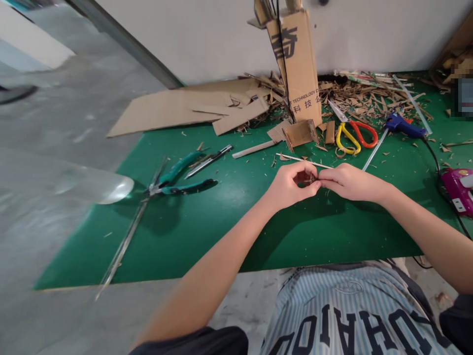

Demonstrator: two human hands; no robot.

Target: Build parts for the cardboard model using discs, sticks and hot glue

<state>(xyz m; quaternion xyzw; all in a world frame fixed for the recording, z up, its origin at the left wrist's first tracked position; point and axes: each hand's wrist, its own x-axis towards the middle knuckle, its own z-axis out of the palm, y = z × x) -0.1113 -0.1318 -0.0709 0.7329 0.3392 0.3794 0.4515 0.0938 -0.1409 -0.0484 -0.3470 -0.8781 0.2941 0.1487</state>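
Note:
My left hand (291, 185) and my right hand (345, 180) meet over the front part of the green table. Between their fingertips sits a small brown cardboard piece (312, 178), mostly covered by the fingers. The left thumb and fingers curl round it in a ring, while the right fingers pinch its right side. Just beyond the hands, a thin pale stick (301, 159) runs towards the right hand; whether it touches the fingers I cannot tell. Behind that stands a small bent cardboard bracket (301, 134) at the foot of a tall cardboard upright (301, 69).
Yellow-and-red scissors (356, 135), a blue glue gun (404, 125) and a magenta device (458, 190) lie to the right. Green-handled pliers (181, 177) and a utility knife (209, 161) lie left. Cardboard scraps (362, 96) pile along the wall; a cardboard sheet (158, 111) overhangs the table (218, 222).

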